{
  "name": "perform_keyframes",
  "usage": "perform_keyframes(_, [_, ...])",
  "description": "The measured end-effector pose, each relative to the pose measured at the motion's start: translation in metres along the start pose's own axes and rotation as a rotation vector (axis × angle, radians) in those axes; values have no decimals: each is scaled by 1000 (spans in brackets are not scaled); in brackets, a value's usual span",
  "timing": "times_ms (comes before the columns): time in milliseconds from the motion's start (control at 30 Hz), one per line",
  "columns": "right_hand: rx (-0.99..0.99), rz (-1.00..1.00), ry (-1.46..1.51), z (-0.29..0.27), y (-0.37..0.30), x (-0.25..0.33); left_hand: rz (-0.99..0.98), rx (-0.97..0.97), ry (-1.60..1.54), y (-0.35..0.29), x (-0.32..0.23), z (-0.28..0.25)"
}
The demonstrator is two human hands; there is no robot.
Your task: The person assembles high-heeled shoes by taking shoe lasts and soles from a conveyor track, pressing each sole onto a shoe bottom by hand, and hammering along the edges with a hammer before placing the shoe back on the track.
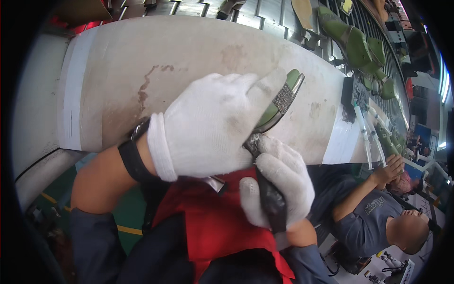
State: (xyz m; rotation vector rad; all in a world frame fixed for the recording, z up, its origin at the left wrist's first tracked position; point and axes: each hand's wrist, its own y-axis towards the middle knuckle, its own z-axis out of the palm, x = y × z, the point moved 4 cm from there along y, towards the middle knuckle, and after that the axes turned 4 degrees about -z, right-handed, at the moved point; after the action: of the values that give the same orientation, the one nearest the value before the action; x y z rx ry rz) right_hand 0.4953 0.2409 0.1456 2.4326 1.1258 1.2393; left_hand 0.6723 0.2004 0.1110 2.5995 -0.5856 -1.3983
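Left hand (208, 125) is clamped over a green sandal (279, 106) above the workbench (142, 61); right hand (276, 189) grips a dark tool (272, 201) just below it.

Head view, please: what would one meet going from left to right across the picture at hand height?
Black wristband → left hand in a white cotton glove → green sandal with a studded strap → white syringe-shaped tubes → seated co-worker's hand.
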Motion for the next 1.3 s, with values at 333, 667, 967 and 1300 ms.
perform_keyframes(333, [153, -74, -1, 5, 9, 8, -20, 46, -167, -21, 26, -17])
perform_keyframes(667, [306, 104, 74, 5, 13, 7, -51, 13, -112, -22, 25, -18])
perform_keyframes(967, [118, -64, 220, 18, 14, 6, -45, 52, -126, -22, 23, -23])
perform_keyframes(1300, [-311, 342, 753, -38, 8, -40, -461, 263, 40, 25, -21, -10])
